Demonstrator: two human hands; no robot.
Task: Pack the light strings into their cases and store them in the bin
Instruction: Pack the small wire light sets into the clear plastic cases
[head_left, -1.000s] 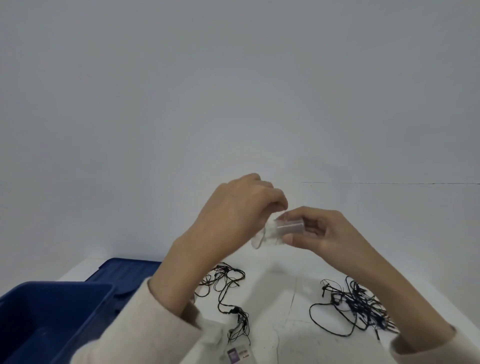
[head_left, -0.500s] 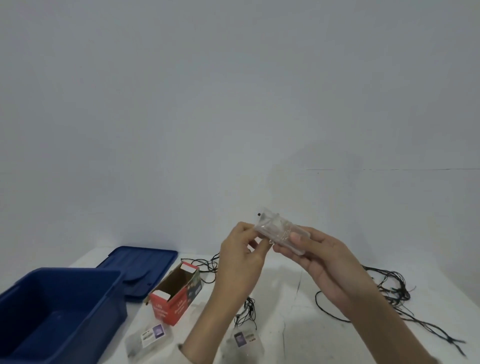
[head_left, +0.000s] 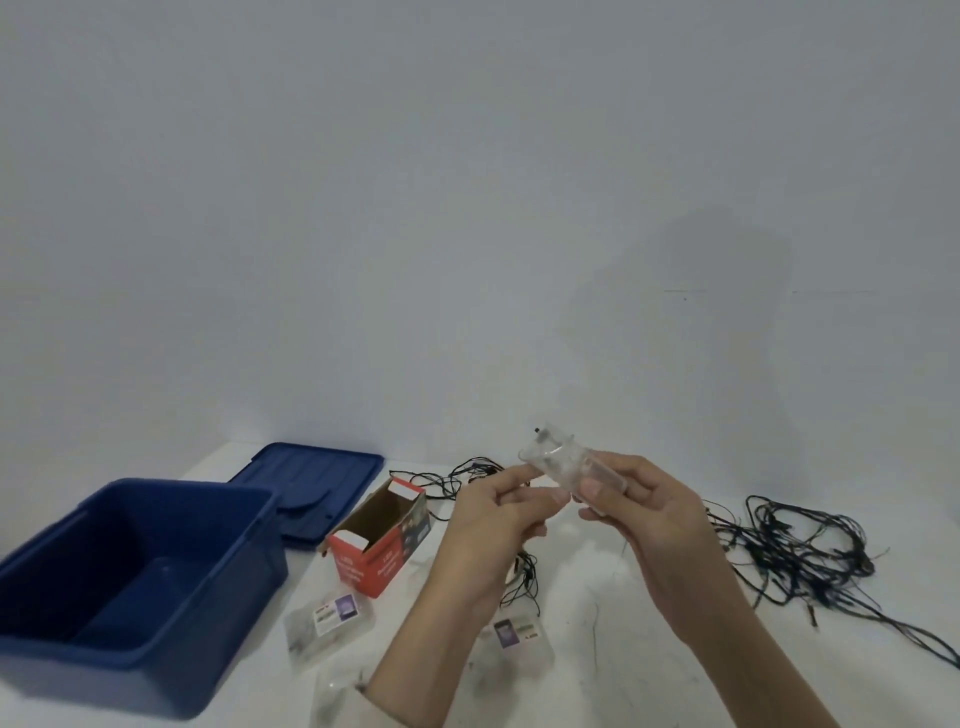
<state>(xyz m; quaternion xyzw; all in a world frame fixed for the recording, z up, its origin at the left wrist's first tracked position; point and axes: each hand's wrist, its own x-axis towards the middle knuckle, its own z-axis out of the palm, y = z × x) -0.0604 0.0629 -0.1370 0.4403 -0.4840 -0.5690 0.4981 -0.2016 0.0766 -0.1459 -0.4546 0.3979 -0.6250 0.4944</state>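
Note:
My right hand (head_left: 644, 514) holds a small clear plastic battery case (head_left: 563, 464) above the white table, thumb on top and fingers curled under it. My left hand (head_left: 493, 525) is just left of the case, its fingertips touching the case's near end. Black light strings lie tangled on the right (head_left: 795, 551) and behind my left hand (head_left: 457, 475). An open red cardboard case (head_left: 382, 543) lies on its side at centre left. The open blue bin (head_left: 130, 582) stands empty at the left.
The blue bin lid (head_left: 311, 483) lies flat behind the bin. Two clear labelled plastic bags (head_left: 330, 623) (head_left: 517, 639) lie on the table's near part. A plain grey wall rises behind the table (head_left: 649, 675).
The view has tilted down, so the bin, red case and bags show. Both hands have lowered with the clear case, and my left hand has shifted from gripping over it to touching its end.

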